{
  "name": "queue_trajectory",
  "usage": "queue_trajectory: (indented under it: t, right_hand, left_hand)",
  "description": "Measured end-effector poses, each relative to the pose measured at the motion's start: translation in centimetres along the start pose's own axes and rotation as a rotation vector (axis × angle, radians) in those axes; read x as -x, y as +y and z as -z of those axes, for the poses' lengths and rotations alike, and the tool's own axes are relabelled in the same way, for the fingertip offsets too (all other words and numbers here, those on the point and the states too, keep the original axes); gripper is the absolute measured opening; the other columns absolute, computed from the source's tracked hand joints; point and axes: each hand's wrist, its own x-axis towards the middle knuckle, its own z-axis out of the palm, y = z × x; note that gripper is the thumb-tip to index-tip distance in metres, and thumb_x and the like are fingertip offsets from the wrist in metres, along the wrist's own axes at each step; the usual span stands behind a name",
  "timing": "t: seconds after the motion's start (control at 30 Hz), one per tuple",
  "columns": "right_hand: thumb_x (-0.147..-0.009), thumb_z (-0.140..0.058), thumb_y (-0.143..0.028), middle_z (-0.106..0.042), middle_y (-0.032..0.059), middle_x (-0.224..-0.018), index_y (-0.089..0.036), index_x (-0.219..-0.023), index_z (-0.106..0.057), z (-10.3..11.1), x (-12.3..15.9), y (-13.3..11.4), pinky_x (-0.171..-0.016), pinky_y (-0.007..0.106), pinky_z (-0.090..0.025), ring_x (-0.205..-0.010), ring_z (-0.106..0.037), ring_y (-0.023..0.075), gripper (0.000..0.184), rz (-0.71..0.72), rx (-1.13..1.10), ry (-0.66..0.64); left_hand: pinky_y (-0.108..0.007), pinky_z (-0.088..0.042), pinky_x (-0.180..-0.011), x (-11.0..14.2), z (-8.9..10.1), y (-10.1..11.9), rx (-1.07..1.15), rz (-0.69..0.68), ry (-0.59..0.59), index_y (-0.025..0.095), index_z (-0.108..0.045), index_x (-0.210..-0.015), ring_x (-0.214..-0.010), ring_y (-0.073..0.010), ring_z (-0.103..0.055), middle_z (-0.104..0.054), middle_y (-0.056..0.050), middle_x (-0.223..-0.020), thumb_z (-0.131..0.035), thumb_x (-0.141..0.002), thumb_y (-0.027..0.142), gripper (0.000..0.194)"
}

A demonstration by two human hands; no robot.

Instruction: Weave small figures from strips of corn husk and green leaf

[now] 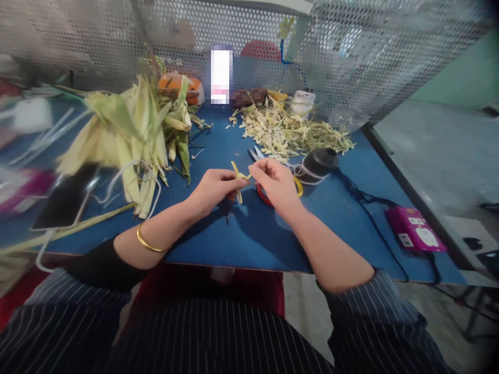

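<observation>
A small knotted piece of pale corn husk strip (pixel 239 196) is pinched between the thumb and fingers of my left hand (pixel 214 191). One end of it sticks up above the thumb. My right hand (pixel 277 188) closes thumb and forefinger on another end of the same strip, just right of the left thumb. Beneath the right hand lie scissors (pixel 299 187) with red and yellow handles, partly hidden by it, their blades pointing away. A cone of black thread (pixel 320 162), with white cord round its lower part, lies right of the right hand.
Large corn husks (pixel 128 124) are heaped at the left on the blue table (pixel 218 241). A pile of short husk pieces (pixel 288 127) sits at the back right. A phone (pixel 66 200) with a white cable lies left; a magenta pack (pixel 415 228) is at the right. Perforated metal mesh (pixel 249 23) stands behind.
</observation>
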Motion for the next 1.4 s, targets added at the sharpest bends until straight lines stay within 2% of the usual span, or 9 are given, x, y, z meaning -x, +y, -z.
queue_trajectory:
  t: [0.2,0.4,0.5,0.6,0.73,0.93,1.03,1.13,1.4]
  right_hand:
    - [-0.081,-0.057,-0.031,-0.055,-0.0033,-0.059,-0.020,-0.071,-0.052,-0.1,0.0,0.3,-0.055,0.025,-0.039,-0.052,-0.050,0.0091,0.016,-0.037,-0.012,-0.081]
    - [-0.080,-0.056,-0.028,-0.050,-0.0053,-0.056,-0.020,-0.069,-0.051,-0.9,-0.1,1.5,-0.054,0.024,-0.038,-0.050,-0.046,0.0083,0.015,-0.047,-0.085,0.059]
    - [-0.079,-0.057,-0.030,-0.050,-0.0050,-0.057,-0.020,-0.069,-0.051,-0.9,-0.3,1.5,-0.055,0.024,-0.039,-0.051,-0.046,0.0085,0.015,-0.084,-0.118,0.056]
    - [-0.080,-0.057,-0.031,-0.055,-0.0030,-0.065,-0.020,-0.076,-0.054,-0.5,-0.3,0.7,-0.061,0.026,-0.043,-0.057,-0.052,0.0101,0.012,-0.051,-0.091,0.096]
    - [-0.081,-0.057,-0.033,-0.058,-0.0017,-0.069,-0.021,-0.080,-0.057,-0.3,0.4,-0.5,-0.066,0.027,-0.045,-0.062,-0.055,0.0119,0.012,0.066,0.022,0.208]
    - [-0.073,-0.067,-0.037,-0.062,-0.0012,-0.064,-0.019,-0.077,-0.067,-1.8,1.4,-0.6,-0.059,0.026,-0.045,-0.056,-0.056,0.0116,0.019,-0.192,-0.146,-0.091]
    - [-0.069,-0.071,-0.038,-0.063,-0.0008,-0.060,-0.017,-0.073,-0.070,-2.1,1.4,-0.5,-0.057,0.025,-0.044,-0.055,-0.056,0.0111,0.021,-0.257,-0.212,-0.081]
    - [-0.064,-0.075,-0.038,-0.064,-0.0002,-0.062,-0.016,-0.070,-0.069,-2.1,1.2,-0.5,-0.053,0.024,-0.042,-0.053,-0.055,0.0096,0.023,-0.370,-0.364,-0.039]
    - [-0.059,-0.080,-0.030,-0.064,-0.0019,-0.061,-0.017,-0.071,-0.067,-2.3,1.2,-0.1,-0.049,0.020,-0.041,-0.052,-0.055,0.0076,0.022,-0.526,-0.634,-0.049]
  left_hand:
    - [-0.023,-0.031,-0.048,0.2,0.2,0.6,-0.038,0.021,-0.021,0.014,-0.062,-0.061,-0.046,-0.0076,-0.045,-0.054,0.001,-0.048,-0.065,-0.073,0.035,0.024]
    - [-0.023,-0.033,-0.048,0.2,0.2,0.6,-0.036,-0.044,-0.064,0.015,-0.057,-0.048,-0.045,-0.0069,-0.043,-0.054,-0.001,-0.046,-0.064,-0.073,0.032,0.031]
    - [-0.024,-0.038,-0.049,0.1,0.1,0.5,0.046,0.022,-0.058,0.015,-0.059,-0.049,-0.045,-0.0074,-0.045,-0.055,-0.002,-0.047,-0.068,-0.071,0.031,0.029]
    - [-0.026,-0.045,-0.053,-0.3,0.1,0.3,0.213,0.130,-0.003,0.015,-0.062,-0.056,-0.047,-0.0093,-0.051,-0.058,-0.001,-0.050,-0.074,-0.066,0.033,0.024]
    - [-0.026,-0.049,-0.065,-0.8,0.6,0.2,0.428,0.150,0.143,0.013,-0.067,-0.071,-0.060,-0.0108,-0.061,-0.065,-0.003,-0.063,-0.077,-0.064,0.036,0.026]
    - [-0.027,-0.049,-0.076,-0.6,0.9,0.7,0.650,0.095,0.110,0.013,-0.069,-0.078,-0.074,-0.0130,-0.065,-0.070,-0.006,-0.074,-0.071,-0.068,0.023,0.015]
    - [-0.025,-0.048,-0.072,-0.6,0.4,0.4,0.658,0.037,0.041,0.013,-0.068,-0.075,-0.068,-0.0109,-0.062,-0.069,-0.005,-0.074,-0.068,-0.067,0.017,0.008]
    - [-0.025,-0.048,-0.067,-0.5,-0.2,0.1,0.586,-0.050,-0.025,0.012,-0.069,-0.086,-0.065,-0.0095,-0.058,-0.068,-0.005,-0.079,-0.065,-0.070,0.019,0.017]
    - [-0.024,-0.046,-0.064,-0.3,-0.4,0.2,0.493,-0.071,-0.011,0.012,-0.069,-0.087,-0.063,-0.0089,-0.056,-0.067,-0.004,-0.079,-0.063,-0.073,0.024,0.019]
